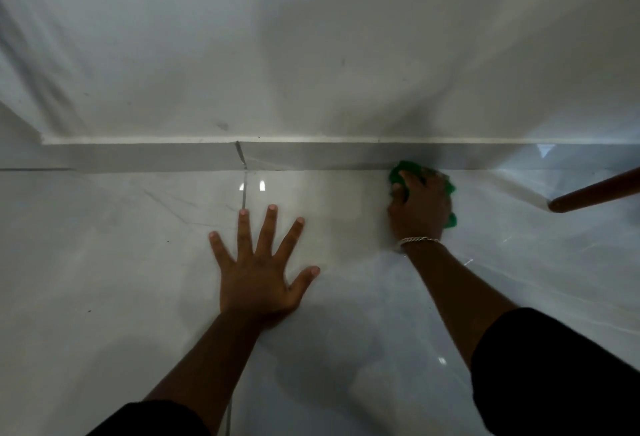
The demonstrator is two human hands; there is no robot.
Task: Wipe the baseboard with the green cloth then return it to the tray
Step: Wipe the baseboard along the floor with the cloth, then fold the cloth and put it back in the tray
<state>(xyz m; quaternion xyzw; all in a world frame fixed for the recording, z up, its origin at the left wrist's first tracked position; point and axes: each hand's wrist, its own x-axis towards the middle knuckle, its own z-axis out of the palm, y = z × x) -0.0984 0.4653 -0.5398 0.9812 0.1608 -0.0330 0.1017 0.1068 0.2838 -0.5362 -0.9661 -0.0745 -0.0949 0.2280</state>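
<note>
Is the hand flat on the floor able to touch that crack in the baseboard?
Probably yes. The left hand lies spread on the floor just below the crack in the baseboard, with nothing between them.

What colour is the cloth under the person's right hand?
Green; the cloth shows best in the head view, under the right hand.

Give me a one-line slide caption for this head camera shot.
Right hand presses the green cloth against the baseboard while the left hand braces flat on the tiled floor.
</note>
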